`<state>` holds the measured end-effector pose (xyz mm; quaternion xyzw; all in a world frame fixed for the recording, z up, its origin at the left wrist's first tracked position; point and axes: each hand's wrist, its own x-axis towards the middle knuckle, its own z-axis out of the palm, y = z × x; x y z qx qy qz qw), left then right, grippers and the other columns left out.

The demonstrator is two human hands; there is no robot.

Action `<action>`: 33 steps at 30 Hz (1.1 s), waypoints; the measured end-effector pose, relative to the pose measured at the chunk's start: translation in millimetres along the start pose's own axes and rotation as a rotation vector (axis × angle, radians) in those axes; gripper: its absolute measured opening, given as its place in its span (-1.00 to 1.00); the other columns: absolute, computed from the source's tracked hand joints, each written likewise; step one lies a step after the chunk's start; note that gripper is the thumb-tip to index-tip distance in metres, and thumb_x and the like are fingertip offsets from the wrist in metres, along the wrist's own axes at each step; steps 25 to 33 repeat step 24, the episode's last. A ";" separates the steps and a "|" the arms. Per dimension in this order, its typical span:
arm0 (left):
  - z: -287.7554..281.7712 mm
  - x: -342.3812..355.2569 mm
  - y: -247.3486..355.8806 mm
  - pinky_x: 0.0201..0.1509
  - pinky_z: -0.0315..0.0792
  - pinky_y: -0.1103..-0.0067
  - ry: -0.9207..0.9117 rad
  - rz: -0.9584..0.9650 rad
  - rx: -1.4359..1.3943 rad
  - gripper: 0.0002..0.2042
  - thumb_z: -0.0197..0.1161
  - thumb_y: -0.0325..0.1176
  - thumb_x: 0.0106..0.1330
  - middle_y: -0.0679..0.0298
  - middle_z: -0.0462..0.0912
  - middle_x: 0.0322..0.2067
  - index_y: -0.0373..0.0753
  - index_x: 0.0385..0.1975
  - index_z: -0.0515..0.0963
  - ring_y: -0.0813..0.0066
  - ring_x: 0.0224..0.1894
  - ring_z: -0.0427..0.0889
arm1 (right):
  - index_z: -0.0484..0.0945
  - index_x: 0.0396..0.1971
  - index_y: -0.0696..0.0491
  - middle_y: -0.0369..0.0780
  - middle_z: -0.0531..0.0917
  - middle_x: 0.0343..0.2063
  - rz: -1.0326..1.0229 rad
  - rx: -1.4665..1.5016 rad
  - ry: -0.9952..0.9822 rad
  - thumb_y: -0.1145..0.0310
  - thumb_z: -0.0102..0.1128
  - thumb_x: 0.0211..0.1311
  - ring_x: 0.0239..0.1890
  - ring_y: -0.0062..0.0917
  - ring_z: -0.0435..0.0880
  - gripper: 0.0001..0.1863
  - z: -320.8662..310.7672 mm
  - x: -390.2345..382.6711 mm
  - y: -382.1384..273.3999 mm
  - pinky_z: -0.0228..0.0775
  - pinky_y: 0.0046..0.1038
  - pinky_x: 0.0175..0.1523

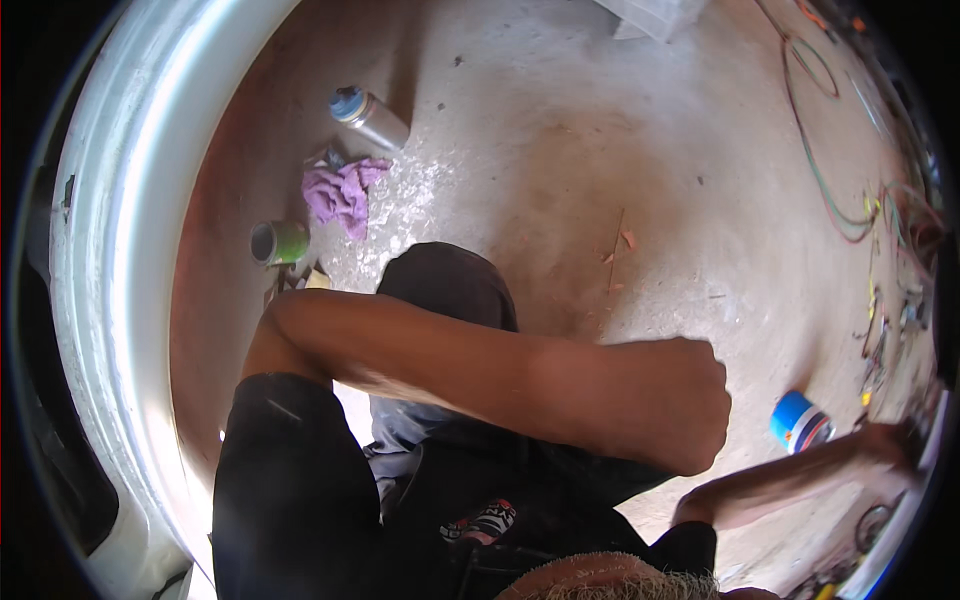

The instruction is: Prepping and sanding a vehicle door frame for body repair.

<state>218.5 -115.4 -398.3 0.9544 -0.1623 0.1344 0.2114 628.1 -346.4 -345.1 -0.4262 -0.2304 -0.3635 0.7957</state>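
Note:
My left forearm reaches across in front of my body, above my bent knee. At its end my left hand (668, 402) is closed in a fist with its back upward; the curled fingers face away, so anything inside is hidden. Toward the right rim my right hand (888, 455) is stretched out beside a pale, straight-edged surface (932, 455). Its fingers are lost in shadow and in the bend of the picture, so I cannot make out whether it grips anything. Close to that arm, a blue and white can (798, 422) stands on the floor.
A white curved vehicle body panel (120, 250) borders the left. Near it are a metal spray bottle with a blue top (372, 118), a purple cloth (343, 193) and a green can (282, 243). Hoses (825, 185) and small tools (875, 345) lie along the right; clear plastic (655, 15) is far off.

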 end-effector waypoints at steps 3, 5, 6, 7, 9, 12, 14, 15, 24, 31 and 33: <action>25.0 14.6 -18.7 -0.40 0.59 0.31 0.147 -0.035 -0.131 -0.87 0.36 -0.31 0.00 0.17 0.68 -0.59 -0.23 -0.61 0.68 0.13 -0.40 0.75 | 0.47 -0.16 0.30 0.08 0.65 -0.43 -0.062 -0.318 -0.099 -0.13 -0.30 0.57 -0.40 -0.15 0.71 -0.32 16.5 -33.4 -28.5 0.65 -0.10 -0.19; 38.8 3.9 -27.8 -0.36 0.59 0.25 0.112 -0.107 -0.227 -0.83 0.39 -0.27 0.03 0.14 0.71 -0.54 -0.25 -0.55 0.69 0.08 -0.39 0.74 | 0.47 -0.19 0.34 0.14 0.64 -0.47 0.026 -0.613 -0.165 -0.31 -0.47 0.53 -0.43 -0.13 0.71 -0.12 46.5 -74.8 -67.9 0.65 -0.11 -0.24; 39.4 4.5 -31.3 -0.33 0.58 0.26 -0.024 -0.137 -0.262 -0.81 0.35 -0.24 0.09 0.13 0.69 -0.49 -0.25 -0.49 0.67 0.08 -0.35 0.73 | 0.49 -0.21 0.36 0.16 0.64 -0.48 0.104 -0.726 -0.195 -0.40 -0.58 0.48 -0.44 -0.13 0.71 -0.01 51.6 -83.5 -75.9 0.65 -0.13 -0.25; 40.3 3.8 -34.9 -0.29 0.57 0.27 -0.162 -0.163 -0.297 -0.78 0.30 -0.20 0.16 0.12 0.68 -0.45 -0.25 -0.43 0.64 0.08 -0.30 0.72 | 0.49 -0.21 0.36 0.16 0.64 -0.48 0.103 -0.726 -0.216 -0.40 -0.58 0.48 -0.44 -0.13 0.71 -0.01 52.6 -86.0 -75.6 0.65 -0.13 -0.25; 40.4 0.7 -40.6 -0.25 0.57 0.25 -0.128 -0.202 -0.368 -0.72 0.31 -0.12 0.21 0.10 0.68 -0.42 -0.26 -0.41 0.64 0.05 -0.28 0.72 | 0.54 -0.18 0.36 0.12 0.68 -0.43 0.278 -0.801 -0.294 -0.42 -0.69 0.45 -0.42 -0.15 0.72 0.06 49.4 -82.8 -77.6 0.66 -0.19 -0.24; 30.9 2.0 -42.9 -0.16 0.55 0.23 -0.111 -0.376 -0.445 -0.62 0.28 0.02 0.32 0.10 0.68 -0.35 -0.26 -0.34 0.64 0.02 -0.24 0.71 | 0.61 -0.13 0.36 0.06 0.74 -0.34 0.554 -0.915 -0.389 -0.45 -0.87 0.39 -0.38 -0.17 0.73 0.18 40.7 -78.0 -77.7 0.66 -0.28 -0.22; 32.7 7.7 -30.0 -0.12 0.54 0.22 -0.095 -0.478 -0.484 -0.58 0.26 0.08 0.37 0.11 0.67 -0.32 -0.24 -0.30 0.65 0.02 -0.22 0.71 | 0.63 -0.06 0.31 0.04 0.75 -0.30 0.599 -1.047 -0.450 -0.37 -0.73 0.45 -0.36 -0.20 0.73 0.07 47.1 -81.3 -95.8 0.66 -0.28 -0.23; 38.2 2.4 -20.8 -0.10 0.54 0.23 0.022 -0.594 -0.530 -0.56 0.23 0.10 0.39 0.12 0.67 -0.30 -0.24 -0.28 0.65 0.04 -0.20 0.70 | 0.66 -0.08 0.26 -0.03 0.76 -0.23 0.677 -1.028 -0.454 -0.46 -0.78 0.38 -0.35 -0.26 0.73 0.13 41.2 -79.9 -94.2 0.67 -0.29 -0.23; -10.1 -43.1 102.8 0.07 0.55 0.31 0.162 -1.055 -0.733 -0.64 0.30 0.02 0.38 0.16 0.66 -0.05 -0.18 -0.14 0.68 0.11 -0.07 0.71 | 0.59 0.18 0.17 -0.06 0.72 -0.03 0.945 -0.931 -0.660 -0.58 -0.36 0.29 -0.28 -0.22 0.76 0.07 39.7 -52.8 -144.2 0.69 -0.22 -0.24; -10.1 -43.1 102.8 0.07 0.55 0.31 0.162 -1.055 -0.733 -0.64 0.30 0.02 0.38 0.16 0.66 -0.05 -0.18 -0.14 0.68 0.11 -0.07 0.71 | 0.59 0.18 0.17 -0.06 0.72 -0.03 0.945 -0.931 -0.660 -0.58 -0.36 0.29 -0.28 -0.22 0.76 0.07 39.7 -52.8 -144.2 0.69 -0.22 -0.24; -10.1 -43.1 102.8 0.07 0.55 0.31 0.162 -1.055 -0.733 -0.64 0.30 0.02 0.38 0.16 0.66 -0.05 -0.18 -0.14 0.68 0.11 -0.07 0.71 | 0.59 0.18 0.17 -0.06 0.72 -0.03 0.945 -0.931 -0.660 -0.58 -0.36 0.29 -0.28 -0.22 0.76 0.07 39.7 -52.8 -144.2 0.69 -0.22 -0.24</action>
